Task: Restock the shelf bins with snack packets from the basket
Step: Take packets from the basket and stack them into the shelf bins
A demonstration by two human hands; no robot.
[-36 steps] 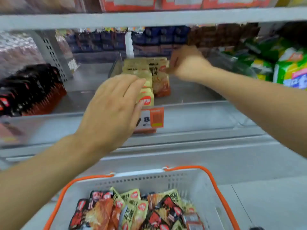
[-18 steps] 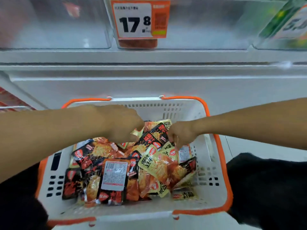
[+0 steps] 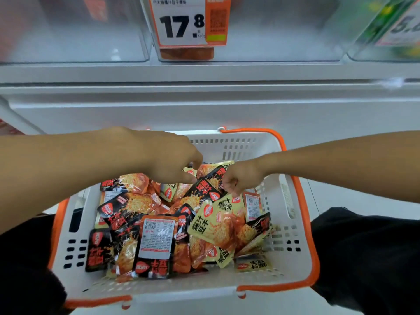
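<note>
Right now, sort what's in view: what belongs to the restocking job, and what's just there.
Job:
- white basket with orange handles
- black packets and yellow packets in it
- clear shelf bin above
- left hand and right hand, both among the packets

Just there:
- 17.8 price tag
- green packs, far right bin

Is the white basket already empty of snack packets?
No, the basket holds many black and yellow snack packets piled inside.

A price tag (image 3: pixel 181 22) on the clear shelf bin (image 3: pixel 261 30), above and beyond both grips, is printed with "17.8" and "500g". A second tag (image 3: pixel 402 26), far to the right, shows a partial "5.". Chinese characters on the snack packets (image 3: pixel 211 221) are too small to be made out reliably.
</note>
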